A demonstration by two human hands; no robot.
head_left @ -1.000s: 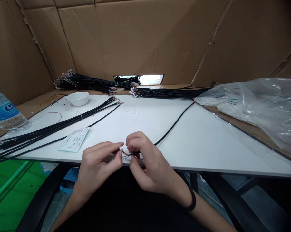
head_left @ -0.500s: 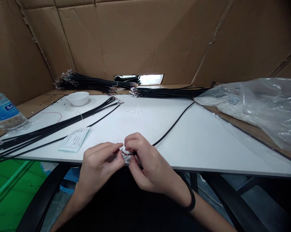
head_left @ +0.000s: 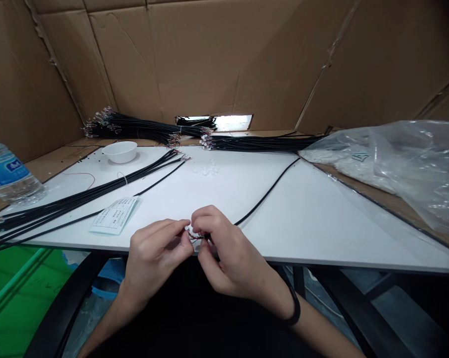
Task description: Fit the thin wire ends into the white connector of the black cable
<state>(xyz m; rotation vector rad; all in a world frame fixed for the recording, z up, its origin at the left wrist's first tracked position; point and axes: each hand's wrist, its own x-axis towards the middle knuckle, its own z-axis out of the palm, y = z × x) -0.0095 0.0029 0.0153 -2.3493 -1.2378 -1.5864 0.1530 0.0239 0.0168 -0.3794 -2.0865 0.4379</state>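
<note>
Near the front edge of the white table, my left hand (head_left: 159,256) pinches a small white connector (head_left: 187,228) between thumb and fingertips. Thin red and dark wires (head_left: 196,237) run from it toward my right hand (head_left: 224,251). That hand is closed on the wire end of a black cable (head_left: 267,193), which leaves behind the knuckles and curves back to the right across the table. Fingers partly cover the wires, so I cannot tell whether each one sits in the connector. Several loose small white connectors (head_left: 209,170) lie farther back.
Black cable bundles (head_left: 97,191) lie at left, beside a paper label (head_left: 114,216). A white bowl (head_left: 120,151) and a water bottle (head_left: 10,171) stand there too. More bundles (head_left: 261,143) line the back. A clear plastic bag (head_left: 392,164) rests at right. Cardboard walls (head_left: 224,59) enclose the table.
Both hands stay almost in place, still holding the connector and the cable's wires. The fingers have shifted only very slightly.
</note>
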